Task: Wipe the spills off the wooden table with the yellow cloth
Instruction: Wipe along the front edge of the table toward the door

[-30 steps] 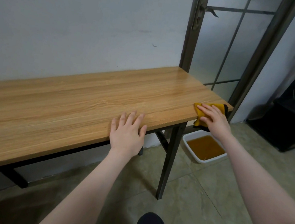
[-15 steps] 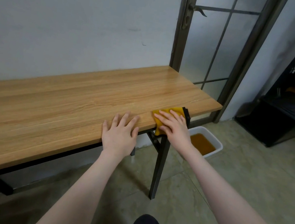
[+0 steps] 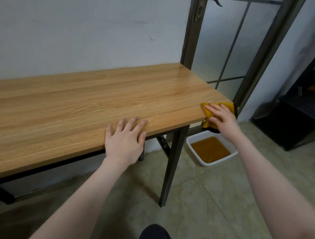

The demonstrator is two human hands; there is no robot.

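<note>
The long wooden table [image 3: 74, 109] runs along the white wall. My right hand [image 3: 221, 119] presses flat on the yellow cloth [image 3: 228, 106] at the table's near right corner; part of the cloth hangs over the front edge. My left hand [image 3: 125, 138] lies flat on the front edge near the middle, fingers spread, holding nothing. I see no spill on the wood from here.
A white basin [image 3: 192, 143] holding brownish liquid sits on the tiled floor just right of the table leg [image 3: 170, 170]. A metal-framed frosted glass door [image 3: 227, 48] stands behind the table's right end. Dark furniture [image 3: 295, 124] fills the far right.
My right hand slid the cloth left along the front edge, then back to the right corner. My left hand stayed planted on the edge.
</note>
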